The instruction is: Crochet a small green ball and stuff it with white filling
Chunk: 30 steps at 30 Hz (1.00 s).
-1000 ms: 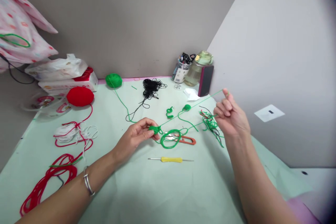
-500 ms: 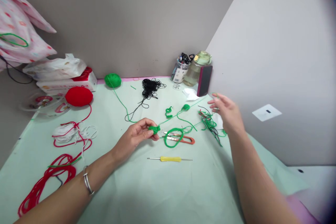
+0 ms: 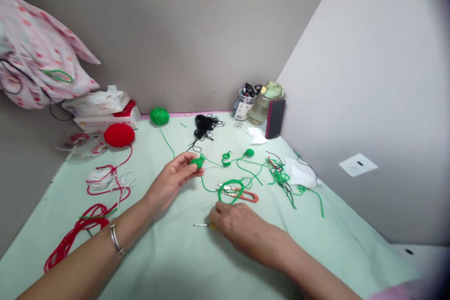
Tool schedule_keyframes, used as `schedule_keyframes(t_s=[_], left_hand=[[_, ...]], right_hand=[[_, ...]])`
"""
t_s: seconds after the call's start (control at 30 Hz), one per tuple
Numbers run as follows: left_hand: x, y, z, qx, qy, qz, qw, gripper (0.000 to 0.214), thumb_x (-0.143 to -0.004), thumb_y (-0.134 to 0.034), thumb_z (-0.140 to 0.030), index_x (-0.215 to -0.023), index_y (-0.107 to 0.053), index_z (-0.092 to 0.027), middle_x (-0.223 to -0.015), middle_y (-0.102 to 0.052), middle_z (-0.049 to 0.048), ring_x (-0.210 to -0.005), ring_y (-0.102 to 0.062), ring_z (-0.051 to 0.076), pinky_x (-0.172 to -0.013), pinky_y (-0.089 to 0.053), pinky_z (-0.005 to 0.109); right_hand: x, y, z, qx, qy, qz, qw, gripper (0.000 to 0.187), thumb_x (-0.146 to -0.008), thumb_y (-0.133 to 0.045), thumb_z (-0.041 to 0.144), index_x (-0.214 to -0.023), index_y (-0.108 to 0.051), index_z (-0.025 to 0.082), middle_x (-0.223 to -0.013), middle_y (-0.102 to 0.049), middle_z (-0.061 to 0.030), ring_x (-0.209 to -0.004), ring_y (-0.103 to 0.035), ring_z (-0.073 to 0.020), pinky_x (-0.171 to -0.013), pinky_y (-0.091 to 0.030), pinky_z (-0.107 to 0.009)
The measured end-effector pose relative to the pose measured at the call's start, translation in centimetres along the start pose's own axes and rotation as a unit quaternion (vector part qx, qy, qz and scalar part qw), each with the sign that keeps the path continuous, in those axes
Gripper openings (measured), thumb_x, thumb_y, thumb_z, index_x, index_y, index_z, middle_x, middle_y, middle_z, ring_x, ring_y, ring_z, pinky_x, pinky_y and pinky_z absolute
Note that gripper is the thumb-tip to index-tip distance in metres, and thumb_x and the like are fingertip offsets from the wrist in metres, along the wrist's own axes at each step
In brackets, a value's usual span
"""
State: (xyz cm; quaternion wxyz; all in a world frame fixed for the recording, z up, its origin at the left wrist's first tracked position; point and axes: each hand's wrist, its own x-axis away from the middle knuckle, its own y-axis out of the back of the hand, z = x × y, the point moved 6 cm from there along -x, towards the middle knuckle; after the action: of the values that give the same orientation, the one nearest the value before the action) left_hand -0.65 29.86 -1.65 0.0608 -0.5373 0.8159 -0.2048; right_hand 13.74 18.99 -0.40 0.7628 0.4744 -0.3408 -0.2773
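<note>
Between the thumb and fingers of my left hand (image 3: 172, 178) is a small green crochet piece (image 3: 197, 162), raised above the table. Green yarn strands trail from it to the right and downward. My right hand (image 3: 235, 225) is low over the table with its fingers closed around the yellow handle of a crochet hook (image 3: 201, 225). Only the hook's metal tip and a bit of yellow show; the hand hides the rest. Just beyond that hand lie orange-handled snips (image 3: 250, 195), with a green yarn loop (image 3: 219, 193) across their blades.
Behind are a green yarn ball (image 3: 159, 116), black yarn (image 3: 206, 125), a pen holder (image 3: 243, 104), a bottle (image 3: 259, 110) and a phone (image 3: 275, 119). Tangled scraps (image 3: 279, 173) lie right. Red yarn (image 3: 119, 135) and white yarn (image 3: 100, 178) are left.
My right hand has come down and left from the far right, letting go of the green yarn, and closed on the crochet hook. The strand from the crochet piece now hangs slack.
</note>
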Motion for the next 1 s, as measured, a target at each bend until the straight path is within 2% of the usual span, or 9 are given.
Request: schedule_keyframes(t_s=[0.1,0.2,0.23,0.3,0.37,0.4,0.47,0.7,1.0], left_hand=[[0.8,-0.1,-1.0,-0.003,-0.006,-0.013,1.0,0.033,-0.077,-0.089,-0.039,-0.098,-0.07,-0.021,-0.092,-0.068,-0.0018,-0.082,-0.068,0.015,-0.089,-0.055,0.032],[2.5,-0.2,-1.3,0.002,-0.001,-0.029,1.0,0.031,-0.079,-0.088,-0.039,-0.097,-0.07,-0.022,-0.092,-0.07,-0.0015,-0.084,-0.069,0.015,-0.09,-0.055,0.032],[3.2,-0.3,-1.2,0.01,0.003,-0.037,0.999,0.03,-0.08,-0.088,-0.039,-0.098,-0.07,-0.022,-0.093,-0.071,-0.0012,-0.086,-0.07,0.015,-0.091,-0.055,0.032],[4.6,-0.5,-0.7,0.027,0.02,-0.052,0.998,0.027,-0.083,-0.085,-0.038,-0.1,-0.069,-0.023,-0.096,-0.073,-0.0003,-0.091,-0.07,0.016,-0.094,-0.055,0.032],[5.8,-0.9,0.0,0.04,0.033,-0.053,0.997,0.025,-0.085,-0.084,-0.037,-0.1,-0.069,-0.023,-0.099,-0.073,0.0,-0.093,-0.07,0.017,-0.095,-0.054,0.033],[6.2,-1.2,0.5,0.041,0.036,-0.048,0.997,0.025,-0.086,-0.083,-0.038,-0.1,-0.069,-0.024,-0.1,-0.072,-0.0001,-0.094,-0.071,0.017,-0.095,-0.054,0.033],[6.9,-1.5,1.3,0.034,0.039,-0.034,0.998,0.024,-0.089,-0.08,-0.041,-0.102,-0.068,-0.025,-0.101,-0.071,-0.0003,-0.094,-0.071,0.017,-0.096,-0.053,0.033],[7.5,-1.3,2.6,-0.001,0.033,-0.011,0.999,0.023,-0.095,-0.072,-0.043,-0.108,-0.065,-0.026,-0.106,-0.07,0.0015,-0.097,-0.07,0.018,-0.095,-0.05,0.033],[7.2,-1.5,2.5,0.002,0.048,-0.002,0.999,0.02,-0.096,-0.071,-0.041,-0.107,-0.064,-0.025,-0.103,-0.068,0.0011,-0.097,-0.069,0.018,-0.093,-0.049,0.033]], right_hand=[[0.3,0.1,-0.1,-0.015,0.001,0.006,1.0,0.025,-0.084,-0.048,-0.002,-0.093,-0.06,0.018,-0.089,-0.062,-0.004,-0.063,-0.046,-0.0145,-0.061,-0.031,-0.031],[1.1,2.6,-1.6,-0.191,-0.028,-0.067,0.979,0.019,-0.085,-0.053,0.005,-0.092,-0.061,0.02,-0.088,-0.06,-0.0018,-0.068,-0.049,-0.0142,-0.067,-0.039,-0.03],[1.4,3.5,-2.3,-0.297,-0.043,-0.11,0.948,0.013,-0.088,-0.055,0.01,-0.092,-0.06,0.021,-0.085,-0.059,-0.0005,-0.068,-0.051,-0.0139,-0.066,-0.042,-0.029],[1.8,4.7,-3.5,-0.497,-0.051,-0.199,0.843,0.006,-0.093,-0.061,0.024,-0.088,-0.06,0.022,-0.082,-0.058,0.0008,-0.064,-0.055,-0.0128,-0.064,-0.047,-0.028],[2.0,5.0,-4.4,-0.617,-0.055,-0.267,0.738,0.018,-0.093,-0.068,0.039,-0.088,-0.064,0.022,-0.081,-0.062,-0.0003,-0.063,-0.061,-0.0138,-0.064,-0.052,-0.03],[1.9,4.9,-4.6,-0.645,-0.058,-0.289,0.705,0.023,-0.092,-0.071,0.045,-0.09,-0.068,0.022,-0.082,-0.065,-0.0017,-0.065,-0.064,-0.0154,-0.066,-0.055,-0.031],[1.7,4.4,-4.8,-0.667,-0.067,-0.312,0.673,0.031,-0.09,-0.073,0.052,-0.094,-0.075,0.021,-0.083,-0.07,-0.0053,-0.069,-0.069,-0.0191,-0.07,-0.059,-0.035],[2.0,4.1,-4.9,-0.623,-0.08,-0.388,0.674,0.031,-0.095,-0.069,0.051,-0.09,-0.079,0.022,-0.095,-0.074,-0.0071,-0.075,-0.073,-0.0181,-0.076,-0.064,-0.034],[1.8,4.3,-4.5,-0.598,-0.053,-0.394,0.696,0.029,-0.1,-0.064,0.045,-0.093,-0.08,0.021,-0.095,-0.075,-0.0057,-0.077,-0.075,-0.0167,-0.077,-0.064,-0.031]])
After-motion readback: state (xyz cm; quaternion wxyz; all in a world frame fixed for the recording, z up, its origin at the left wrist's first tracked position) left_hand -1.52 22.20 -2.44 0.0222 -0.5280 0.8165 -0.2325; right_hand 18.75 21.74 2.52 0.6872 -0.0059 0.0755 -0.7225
